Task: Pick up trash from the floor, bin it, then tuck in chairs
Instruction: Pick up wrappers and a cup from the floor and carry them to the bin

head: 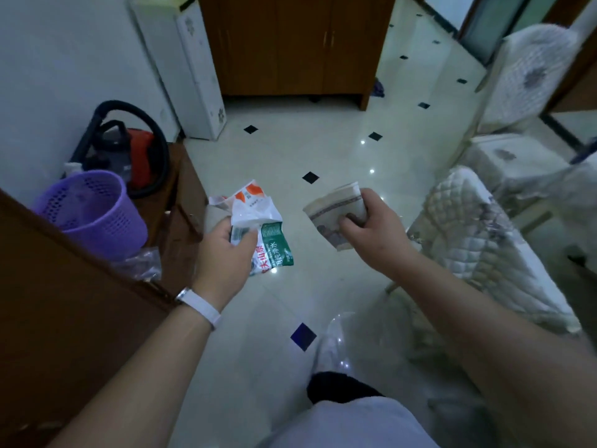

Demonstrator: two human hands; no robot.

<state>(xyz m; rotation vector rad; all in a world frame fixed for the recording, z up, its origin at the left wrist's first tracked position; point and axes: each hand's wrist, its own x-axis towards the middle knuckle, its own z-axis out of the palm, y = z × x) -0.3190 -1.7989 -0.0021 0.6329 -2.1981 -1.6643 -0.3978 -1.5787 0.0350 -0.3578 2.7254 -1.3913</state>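
My left hand (pixel 226 253) grips a bunch of crumpled wrappers (pixel 258 218), white with orange marks and a green label, held above the floor. My right hand (pixel 374 227) grips a squashed paper cup (pixel 332 208) with a brown band. A purple perforated bin (pixel 97 211) stands to the left of my left hand, on a low wooden stand. Chairs with quilted white covers (pixel 478 234) stand on the right, the nearest one just beside my right forearm.
A red and black vacuum cleaner (pixel 129 153) sits behind the bin by the wall. A dark wooden tabletop (pixel 64 312) fills the lower left. A white appliance (pixel 193 76) and a brown cabinet (pixel 290 43) stand at the back. Clear plastic (pixel 142 266) lies under the bin.
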